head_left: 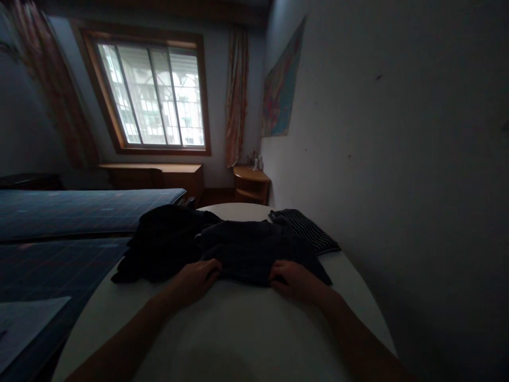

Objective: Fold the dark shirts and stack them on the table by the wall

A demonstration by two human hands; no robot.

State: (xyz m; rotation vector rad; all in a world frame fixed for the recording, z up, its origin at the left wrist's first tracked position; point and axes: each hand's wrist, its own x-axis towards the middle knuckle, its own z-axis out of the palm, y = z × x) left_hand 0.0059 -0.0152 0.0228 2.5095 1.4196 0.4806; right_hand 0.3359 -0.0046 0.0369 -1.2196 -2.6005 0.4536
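Observation:
A dark grey garment (254, 249) lies spread on a round white table (238, 329). My left hand (199, 277) rests at its near left edge with the fingers curled onto the cloth. My right hand (294, 280) grips the near right edge, fingers closed on the fabric. To the left a black garment (163, 244) lies in a heap, touching the grey one. Behind on the right a black-and-white striped cloth (308, 229) lies flat. The room is dim, so fine detail of the fingers is hard to see.
A bed with a blue checked cover (71, 212) runs along the left, with a white sheet of paper (24, 329) on it. A wall (397, 159) stands close on the right. A window (153, 95), a wooden desk (159, 175) and a corner shelf (250, 183) are at the back.

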